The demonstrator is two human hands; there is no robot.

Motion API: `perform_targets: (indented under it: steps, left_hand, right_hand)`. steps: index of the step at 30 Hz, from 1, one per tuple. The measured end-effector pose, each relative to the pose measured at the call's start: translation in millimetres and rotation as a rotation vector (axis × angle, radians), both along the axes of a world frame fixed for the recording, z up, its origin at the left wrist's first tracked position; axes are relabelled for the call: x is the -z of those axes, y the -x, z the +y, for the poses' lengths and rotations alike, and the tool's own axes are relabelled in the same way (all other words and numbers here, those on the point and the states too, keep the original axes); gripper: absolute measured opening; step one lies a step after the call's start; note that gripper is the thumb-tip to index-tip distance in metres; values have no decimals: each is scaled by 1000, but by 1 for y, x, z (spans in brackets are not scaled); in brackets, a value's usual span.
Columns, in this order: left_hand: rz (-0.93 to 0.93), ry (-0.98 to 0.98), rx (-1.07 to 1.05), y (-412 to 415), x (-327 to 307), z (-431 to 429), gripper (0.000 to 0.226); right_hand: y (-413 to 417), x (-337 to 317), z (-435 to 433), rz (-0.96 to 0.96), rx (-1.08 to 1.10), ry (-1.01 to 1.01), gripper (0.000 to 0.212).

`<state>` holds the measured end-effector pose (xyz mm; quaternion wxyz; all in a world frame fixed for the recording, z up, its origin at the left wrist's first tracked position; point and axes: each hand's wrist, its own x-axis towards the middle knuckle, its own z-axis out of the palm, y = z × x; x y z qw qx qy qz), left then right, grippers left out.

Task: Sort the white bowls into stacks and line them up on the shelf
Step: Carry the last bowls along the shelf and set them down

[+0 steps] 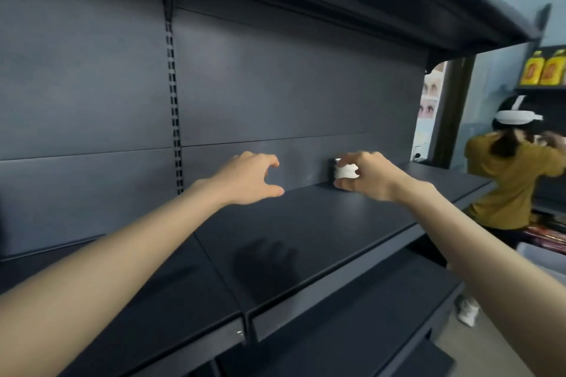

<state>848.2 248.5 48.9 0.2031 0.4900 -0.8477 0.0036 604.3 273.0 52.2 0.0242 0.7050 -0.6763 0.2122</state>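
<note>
Head view suggests an early stage: the right hand (367,176) grips one stack of white bowls (346,171) at the back of the shelf (306,239), the left hand (248,179) hovers loosely curled and empty, and no row is visible.

This looks like a shop. Dark metal display shelving fills the frame: a long flat shelf (306,223), plain back panels and a slotted upright (173,95) at centre left. At upper right, yellow packaged goods (543,70) sit on another rack. An eye poster (430,98) hangs nearby.
</note>
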Motion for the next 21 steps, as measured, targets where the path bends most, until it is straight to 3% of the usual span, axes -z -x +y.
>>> perform_targets:
  steps: [6, 14, 21]
  left_hand:
    - [-118, 65, 42, 88, -2, -33, 58]
    - [-190, 80, 78, 188, 15, -119, 58]
    - [-154, 69, 51, 257, 12, -201, 50]
  right_hand:
    - [88, 11, -29, -10, 57, -14, 54]
    - [176, 24, -104, 20, 83, -14, 50]
    - [244, 17, -188, 61, 56, -33, 54]
